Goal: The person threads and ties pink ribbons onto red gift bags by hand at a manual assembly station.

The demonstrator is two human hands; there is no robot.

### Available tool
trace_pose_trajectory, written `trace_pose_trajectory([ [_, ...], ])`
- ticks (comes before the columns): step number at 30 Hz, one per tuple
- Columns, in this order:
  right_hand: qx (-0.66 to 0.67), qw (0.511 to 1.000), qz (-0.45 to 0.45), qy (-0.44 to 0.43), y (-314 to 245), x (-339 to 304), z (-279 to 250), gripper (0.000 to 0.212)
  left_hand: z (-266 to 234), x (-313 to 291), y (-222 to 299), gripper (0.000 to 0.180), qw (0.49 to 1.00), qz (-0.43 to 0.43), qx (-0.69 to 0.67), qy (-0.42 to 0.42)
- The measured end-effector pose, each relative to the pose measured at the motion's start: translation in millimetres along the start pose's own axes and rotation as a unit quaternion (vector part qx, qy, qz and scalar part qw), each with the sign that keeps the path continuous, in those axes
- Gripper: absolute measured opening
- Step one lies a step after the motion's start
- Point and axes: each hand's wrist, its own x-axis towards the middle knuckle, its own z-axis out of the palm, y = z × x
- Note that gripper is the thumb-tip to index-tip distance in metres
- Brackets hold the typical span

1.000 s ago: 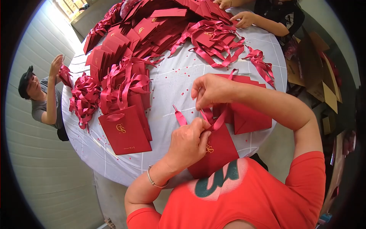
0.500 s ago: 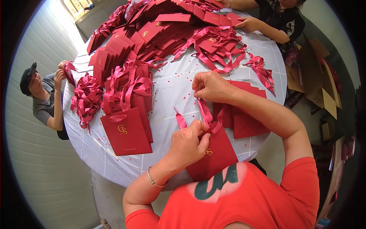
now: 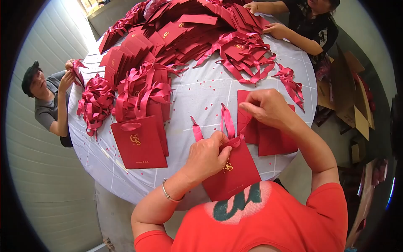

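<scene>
Close in front of me is a red paper gift bag (image 3: 235, 176) with a gold emblem. My left hand (image 3: 208, 155) is closed on its top edge, thumb toward the front, where ribbon gathers. Pink ribbon (image 3: 228, 122) rises in a narrow loop beyond the bag's top, and another pink ribbon end (image 3: 196, 129) sticks out left of it. My right hand (image 3: 268, 107) is raised to the right with its fingers pinched. A strand of ribbon runs from the bag's top toward those fingers, its end hidden by them.
Flat red bags (image 3: 277, 140) lie under my right forearm. Left stand ribboned bags (image 3: 140, 145) beside a ribbon heap (image 3: 96, 103). More bags (image 3: 180, 35) pile up at the back. One person (image 3: 50, 96) sits left, another (image 3: 310, 29) far right. Cardboard boxes (image 3: 344, 92) stand right.
My right hand has moved right and slightly down from above the ribbon loop, drawing a strand rightward. My left hand keeps its grip. The far-right person's hands have shifted on the bags.
</scene>
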Motion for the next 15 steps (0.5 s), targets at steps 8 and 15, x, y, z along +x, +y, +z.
trace_pose_trajectory([
  [8,-0.212,0.973,0.087,-0.004,11.4,-1.7,4.8,0.038,2.3,-0.7,3.2,0.020,1.000,0.015,-0.017,0.008],
  [15,0.011,0.988,-0.122,-0.094,-0.2,-27.5,-7.7,0.037,0.1,2.0,-2.6,0.022,0.998,0.017,-0.052,0.000],
])
